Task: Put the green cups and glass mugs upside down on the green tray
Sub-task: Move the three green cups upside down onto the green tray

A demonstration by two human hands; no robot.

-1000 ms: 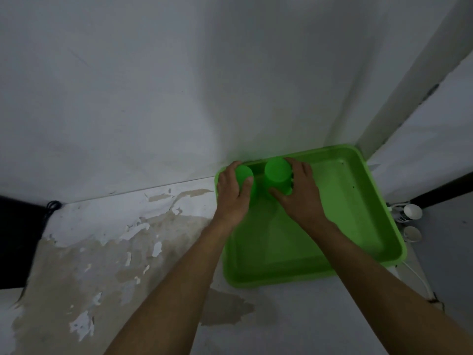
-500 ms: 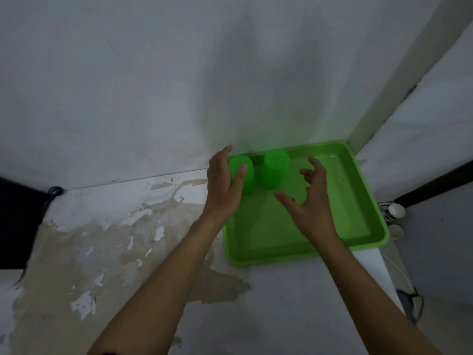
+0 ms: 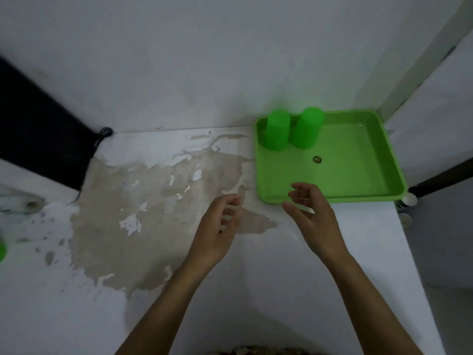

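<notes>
The green tray [image 3: 358, 175] lies on the white counter against the back wall at the right. Two green cups stand upside down, side by side, in its far left corner: the left green cup [image 3: 277, 129] and the right green cup [image 3: 308, 130]. My left hand [image 3: 217, 231] hovers over the counter just left of the tray's near corner, fingers apart and holding nothing. My right hand [image 3: 314, 221] hangs at the tray's near edge, also spread and holding nothing. A sliver of another green object [image 3: 2, 248] shows at the far left edge. No glass mugs are in view.
The counter has a large brown patch of peeled paint [image 3: 153, 213] left of the tray. A dark object with a black cord [image 3: 102, 133] sits at the back left. A small round mark [image 3: 317, 159] lies on the tray floor. White plugs [image 3: 408, 199] sit past the tray's right corner.
Both hands let go of the two upturned cups and pulled back toward me, off the tray. The view swung left, so more of the counter shows.
</notes>
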